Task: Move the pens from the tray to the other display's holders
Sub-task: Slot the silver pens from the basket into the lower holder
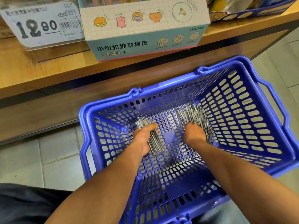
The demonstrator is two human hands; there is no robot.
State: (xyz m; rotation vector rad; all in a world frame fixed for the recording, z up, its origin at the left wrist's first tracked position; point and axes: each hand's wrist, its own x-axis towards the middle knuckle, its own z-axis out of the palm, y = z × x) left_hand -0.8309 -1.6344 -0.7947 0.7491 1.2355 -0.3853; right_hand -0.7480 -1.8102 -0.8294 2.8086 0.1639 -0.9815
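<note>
Left hand (143,139) fingers grip pens (153,141); right hand's (193,132) hidden; tag (42,25) reads 12.90.

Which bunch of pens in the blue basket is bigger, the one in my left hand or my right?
The right hand's bunch, by the basket's far right side, is bigger; it fans out wider than the left hand's tight bundle.

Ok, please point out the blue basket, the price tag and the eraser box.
blue basket (242,73): head view, far rim.
price tag (40,25): head view, on the printed price.
eraser box (142,44): head view, front face.
</note>
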